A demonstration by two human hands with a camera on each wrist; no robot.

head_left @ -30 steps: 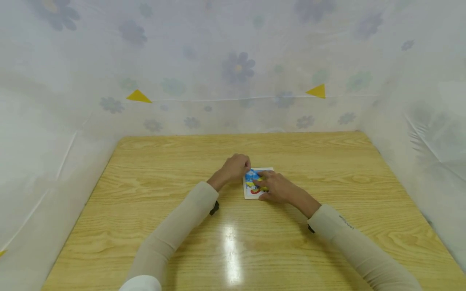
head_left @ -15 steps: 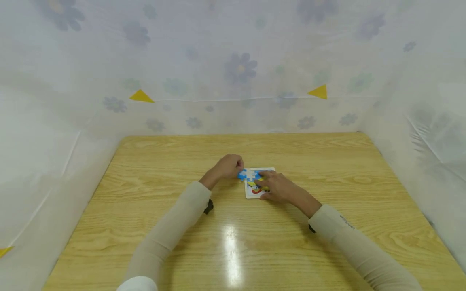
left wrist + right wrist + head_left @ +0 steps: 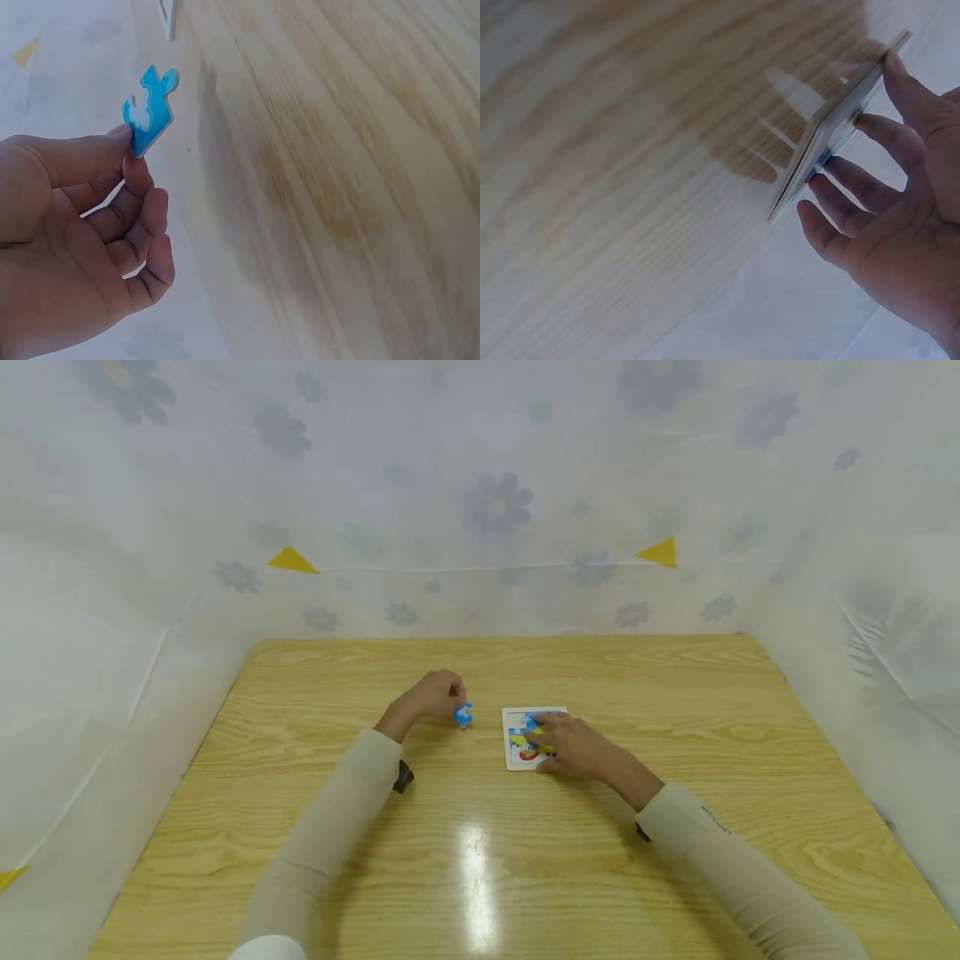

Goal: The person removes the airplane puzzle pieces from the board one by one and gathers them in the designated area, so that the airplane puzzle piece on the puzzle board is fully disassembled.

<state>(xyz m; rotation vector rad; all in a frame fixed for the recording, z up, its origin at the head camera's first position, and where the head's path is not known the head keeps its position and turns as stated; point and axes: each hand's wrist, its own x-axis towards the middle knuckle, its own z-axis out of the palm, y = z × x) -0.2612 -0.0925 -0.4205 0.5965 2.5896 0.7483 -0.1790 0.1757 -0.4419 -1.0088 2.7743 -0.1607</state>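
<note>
My left hand [image 3: 429, 695] pinches a blue-and-white jigsaw piece [image 3: 462, 716] between thumb and forefinger, off to the left of the puzzle board. The left wrist view shows the piece [image 3: 152, 109] held up on its edge above the table, the other fingers loosely bent. My right hand [image 3: 576, 747] rests on the small square jigsaw puzzle [image 3: 507, 753], fingers spread over its right part and thumb at the near edge. A pale recess shows at the puzzle's upper left; yellow and red picture parts show below it. In the right wrist view the fingertips press on the board [image 3: 810, 142].
The puzzle lies on a wood-grain table [image 3: 480, 827]. A whitish flowered sheet [image 3: 420, 485] hangs around the back and sides, with yellow triangles [image 3: 660, 552] on it.
My left hand has drawn the blue jigsaw piece out of the puzzle's upper left and carried it leftward, baring a pale recess. The right hand stays on the board.
</note>
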